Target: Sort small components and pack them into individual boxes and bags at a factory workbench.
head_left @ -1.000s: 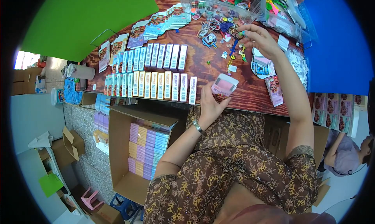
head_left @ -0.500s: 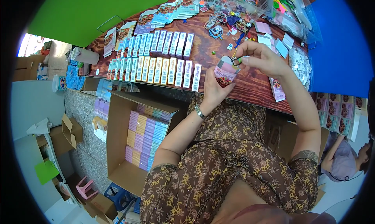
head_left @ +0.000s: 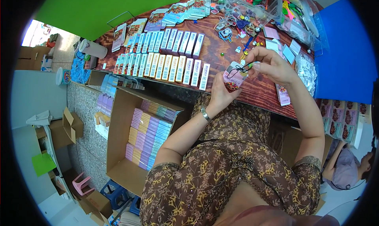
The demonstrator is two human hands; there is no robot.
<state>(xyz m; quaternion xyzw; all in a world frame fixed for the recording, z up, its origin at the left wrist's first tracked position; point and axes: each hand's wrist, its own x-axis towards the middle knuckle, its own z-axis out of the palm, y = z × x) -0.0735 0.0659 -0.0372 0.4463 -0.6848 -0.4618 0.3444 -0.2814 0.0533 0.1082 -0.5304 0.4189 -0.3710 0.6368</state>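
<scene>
In front of me at the table's edge, my left hand [head_left: 221, 93] is wrapped round a small pink carton [head_left: 233, 84] with a printed picture on its front, tilted and with its upper end away from me. My right hand [head_left: 271, 65] pinches a thin black cord [head_left: 239, 69] just above that end. Loops of the cord lie over or in front of the carton's top; whether any of it is inside I cannot tell. Beyond the fingers lie small yellow and white trinkets [head_left: 238, 49]. A flat pink carton [head_left: 283, 95] rests below my right wrist.
Two rows of upright small cartons [head_left: 169, 68] stand at the left, with flat cartons [head_left: 156, 20] behind. Clear bins [head_left: 237, 7] of colourful trinkets and a heap of bracelets sit at the back. An open cardboard box [head_left: 118, 155] of packed cartons stands below left; another person [head_left: 347, 169] is at the right.
The black cord, bunched at my right fingertips before, now spreads in loops across the carton's top. My right hand has shifted slightly right. The whole view has shifted a little.
</scene>
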